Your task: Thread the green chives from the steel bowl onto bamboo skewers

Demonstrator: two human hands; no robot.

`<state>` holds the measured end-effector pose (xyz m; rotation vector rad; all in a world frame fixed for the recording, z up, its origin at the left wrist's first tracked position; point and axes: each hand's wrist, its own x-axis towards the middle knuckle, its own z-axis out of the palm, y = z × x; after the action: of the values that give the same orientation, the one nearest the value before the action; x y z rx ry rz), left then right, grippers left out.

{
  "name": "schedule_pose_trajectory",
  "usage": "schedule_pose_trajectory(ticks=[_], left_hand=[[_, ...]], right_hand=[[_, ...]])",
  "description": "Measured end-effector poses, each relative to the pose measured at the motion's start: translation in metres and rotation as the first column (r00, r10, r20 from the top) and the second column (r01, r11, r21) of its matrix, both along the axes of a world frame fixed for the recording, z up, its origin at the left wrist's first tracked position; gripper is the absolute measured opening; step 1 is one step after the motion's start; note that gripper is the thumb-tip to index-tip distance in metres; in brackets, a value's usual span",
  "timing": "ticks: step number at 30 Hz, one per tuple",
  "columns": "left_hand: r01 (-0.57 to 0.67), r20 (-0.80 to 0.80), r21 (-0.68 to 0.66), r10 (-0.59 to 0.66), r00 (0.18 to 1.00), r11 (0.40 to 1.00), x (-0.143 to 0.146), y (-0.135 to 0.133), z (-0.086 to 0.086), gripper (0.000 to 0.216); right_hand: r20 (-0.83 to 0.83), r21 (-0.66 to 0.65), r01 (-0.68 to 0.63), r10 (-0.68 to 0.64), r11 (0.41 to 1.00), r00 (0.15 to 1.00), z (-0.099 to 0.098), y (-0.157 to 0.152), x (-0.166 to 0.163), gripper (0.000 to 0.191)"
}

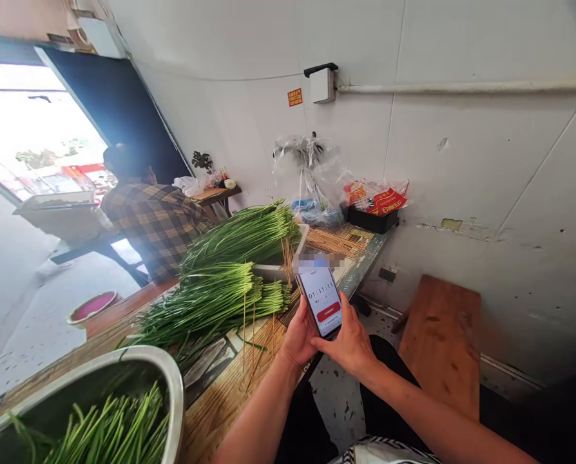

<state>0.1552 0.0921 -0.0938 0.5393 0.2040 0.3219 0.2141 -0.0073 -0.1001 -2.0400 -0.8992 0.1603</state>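
Observation:
Both my hands grip a smartphone [321, 298] upright over the table's near edge, its lit screen showing a timer and a red button. My left hand [297, 335] wraps its left side; my right hand [350, 340] closes on the right side, thumb near the bottom. Just left of the phone lie bunches of long green chives [230, 283], piled on the table and over a white tray [263, 272]. Thin wooden skewers [253, 328] stick through the nearest bunch. More skewers [339, 242] lie loose on the table behind the phone.
A metal basin [174, 380] of green stalks stands at the front left. Farther back are a clear plastic bag [312, 174] and a black box [372, 219] with red packets. A wooden bench [442, 341] is at right. A person in a plaid shirt [153, 222] sits at left.

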Motion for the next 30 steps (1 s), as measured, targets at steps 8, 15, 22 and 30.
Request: schedule_pose_trajectory(ticks=[8,15,22,30], left_hand=[[0.032,0.01,0.007,-0.032,0.999,0.999,-0.002,0.002,0.0,0.053],[0.007,0.006,-0.01,-0.007,1.0,1.0,-0.003,0.002,0.001,0.052],[0.006,-0.024,-0.046,-0.008,1.0,0.999,-0.004,0.001,0.008,0.056],[-0.009,-0.037,-0.037,0.008,0.999,0.999,-0.006,0.003,0.006,0.054]], right_hand=[[-0.012,0.063,0.041,-0.04,0.997,0.999,-0.001,0.008,-0.002,0.097],[0.055,0.141,0.079,-0.088,0.987,0.995,-0.003,0.007,-0.004,0.09],[0.106,0.135,0.063,-0.077,0.989,0.991,-0.007,0.003,-0.004,0.1],[0.105,0.127,0.017,-0.031,0.992,0.994,-0.004,-0.004,-0.004,0.102]])
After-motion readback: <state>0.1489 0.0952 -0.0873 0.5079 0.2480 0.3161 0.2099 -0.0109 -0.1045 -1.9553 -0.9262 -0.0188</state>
